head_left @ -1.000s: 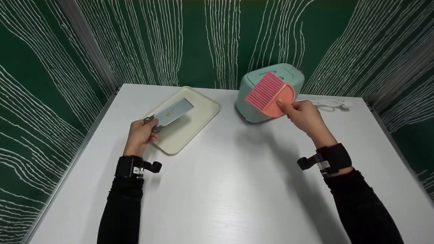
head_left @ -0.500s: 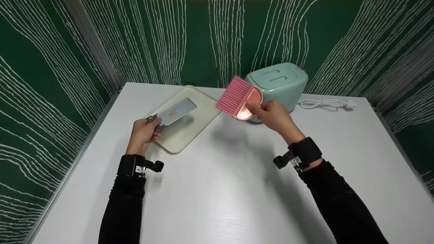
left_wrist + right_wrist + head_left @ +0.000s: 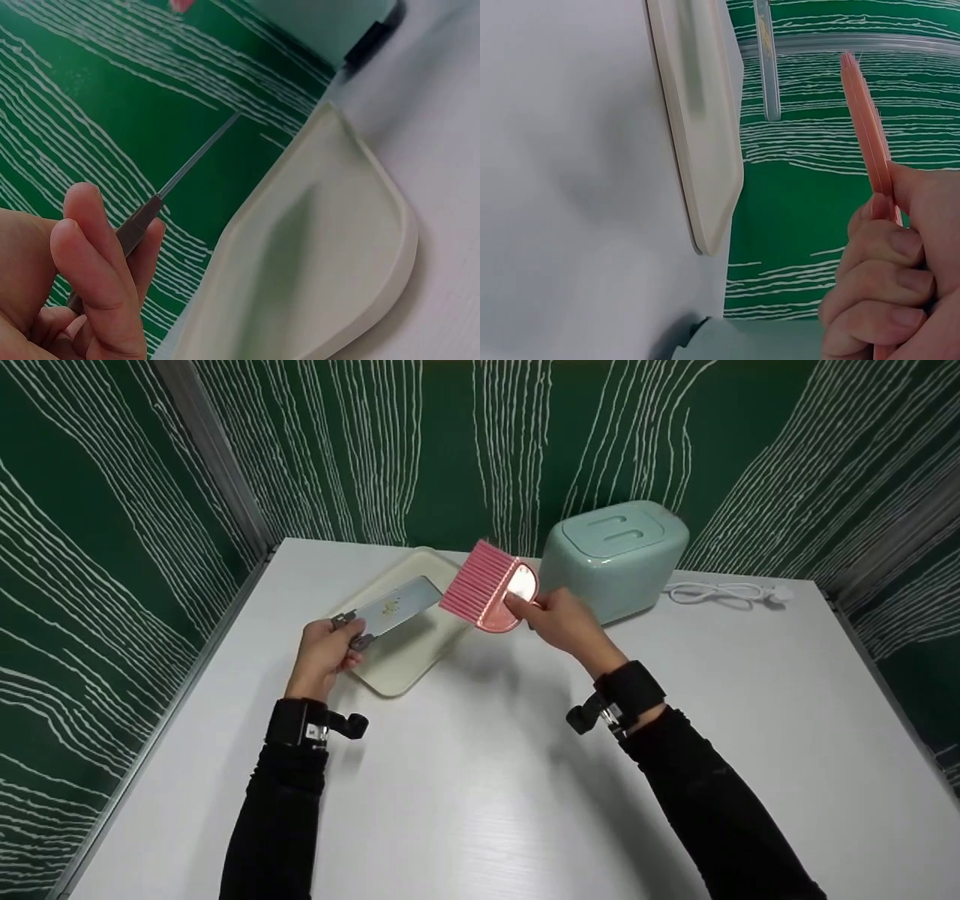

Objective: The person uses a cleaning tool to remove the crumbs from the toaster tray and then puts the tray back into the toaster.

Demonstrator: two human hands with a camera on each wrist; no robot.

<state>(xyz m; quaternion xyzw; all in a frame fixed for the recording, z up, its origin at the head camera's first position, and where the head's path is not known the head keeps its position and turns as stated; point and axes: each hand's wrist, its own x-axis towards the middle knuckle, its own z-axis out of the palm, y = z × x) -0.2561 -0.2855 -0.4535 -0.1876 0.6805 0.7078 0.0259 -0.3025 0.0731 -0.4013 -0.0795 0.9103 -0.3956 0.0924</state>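
In the head view my left hand (image 3: 324, 656) grips the grey end of a flat silver crumb tray (image 3: 401, 604), thumb on top. Small yellow crumbs lie on the metal. The tray is raised and seen nearly edge-on in the left wrist view. Between the thumb and curled fingers of my right hand (image 3: 566, 622) is a pink hand brush (image 3: 480, 585) with a coral half-round grip. Its bristles point left, close to the far end of the crumb tray; whether they touch it I cannot tell. Beneath both lies a cream serving tray (image 3: 394, 682) on the table.
A mint-green toaster (image 3: 611, 559) stands at the back, right of the brush. Its white cord (image 3: 712, 592) lies coiled to the right. Green walls (image 3: 442, 450) with white lines border the white table (image 3: 480, 795).
My right hand has carried the brush leftward from in front of the toaster to near the crumb tray. My left hand has shifted only slightly; the whole view has drifted a little.
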